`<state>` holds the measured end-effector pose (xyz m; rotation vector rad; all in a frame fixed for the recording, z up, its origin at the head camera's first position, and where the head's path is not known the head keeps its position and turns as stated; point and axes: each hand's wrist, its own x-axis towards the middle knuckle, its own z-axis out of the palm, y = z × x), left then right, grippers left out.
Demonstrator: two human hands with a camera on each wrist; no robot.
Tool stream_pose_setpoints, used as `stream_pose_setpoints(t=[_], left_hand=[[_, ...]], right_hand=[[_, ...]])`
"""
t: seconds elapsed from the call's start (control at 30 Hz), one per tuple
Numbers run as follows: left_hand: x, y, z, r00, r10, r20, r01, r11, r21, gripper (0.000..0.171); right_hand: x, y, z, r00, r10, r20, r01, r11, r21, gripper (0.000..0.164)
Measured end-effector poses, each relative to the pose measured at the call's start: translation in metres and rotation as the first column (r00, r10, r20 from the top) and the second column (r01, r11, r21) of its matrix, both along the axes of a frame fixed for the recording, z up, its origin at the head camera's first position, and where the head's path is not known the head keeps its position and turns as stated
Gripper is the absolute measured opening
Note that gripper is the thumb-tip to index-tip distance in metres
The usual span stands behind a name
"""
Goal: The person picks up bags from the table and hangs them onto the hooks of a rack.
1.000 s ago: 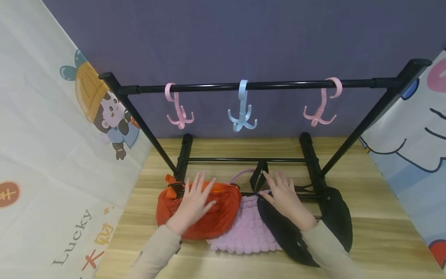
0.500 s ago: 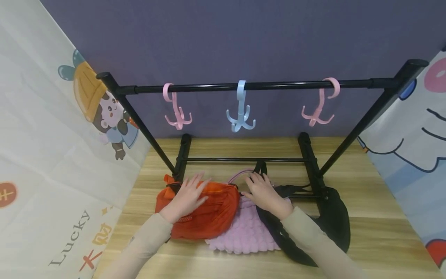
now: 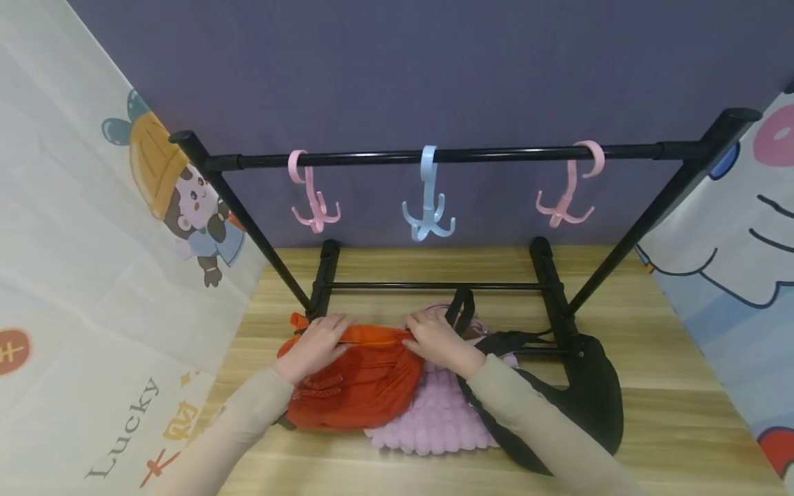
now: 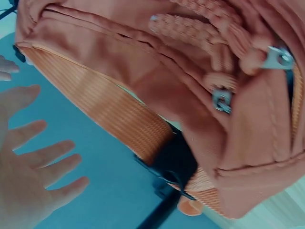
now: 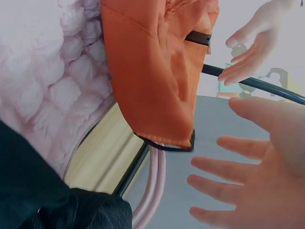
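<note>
An orange zippered bag point(image 3: 362, 396) lies at the front left of the table in the head view, its webbing strap and black buckle point(image 4: 174, 155) showing in the left wrist view. My left hand point(image 3: 318, 346) is at the bag's upper left corner, fingers stretched out in the left wrist view. At the upper right corner is my right hand point(image 3: 439, 339), with its fingers spread beside the bag in the right wrist view. A lilac bubble-textured bag point(image 3: 443, 413) lies to the right, partly beneath the orange one. A black bag point(image 3: 589, 403) is farther right, partly hidden by my right sleeve.
A black rack stands over the wooden table point(image 3: 670, 413). From its top rail point(image 3: 366, 158) hang a left pink hook point(image 3: 318, 207), a blue hook point(image 3: 428, 207) and a right pink hook point(image 3: 563, 200). A lower crossbar point(image 3: 428, 285) runs behind the bags.
My right hand has moved left from over the black bag to the orange bag's right corner. My left hand has shifted slightly left and down onto its left corner.
</note>
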<state>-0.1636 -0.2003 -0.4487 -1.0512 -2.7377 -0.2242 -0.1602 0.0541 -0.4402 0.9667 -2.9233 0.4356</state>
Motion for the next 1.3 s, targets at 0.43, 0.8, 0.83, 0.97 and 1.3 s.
stream_pose_setpoints(t=[0.43, 0.8, 0.83, 0.97, 1.3], left_hand=[[-0.014, -0.012, -0.006, 0.996, 0.038, 0.086, -0.036, 0.999, -0.021, 0.036], [-0.02, -0.015, -0.021, 0.979, 0.106, 0.175, -0.091, 0.991, -0.096, 0.035], [-0.021, -0.015, -0.022, 0.979, 0.108, 0.172, -0.091, 0.99, -0.103, 0.035], [-0.022, -0.015, -0.026, 0.983, 0.108, 0.15, -0.09, 0.989, -0.121, 0.032], [-0.023, -0.018, -0.027, 0.986, 0.095, 0.137, -0.085, 0.993, -0.079, 0.01]], right_hand=[[-0.012, -0.028, -0.003, 0.997, 0.016, 0.081, -0.023, 0.996, 0.085, 0.039], [-0.02, -0.03, -0.013, 0.996, 0.084, 0.027, -0.086, 0.995, 0.057, 0.017], [-0.02, -0.03, -0.014, 0.995, 0.097, 0.009, -0.097, 0.994, 0.045, 0.012], [-0.02, -0.031, -0.018, 0.993, 0.113, -0.036, -0.112, 0.993, 0.027, 0.007], [-0.02, -0.035, -0.02, 0.998, 0.067, -0.004, -0.067, 0.998, 0.02, 0.007]])
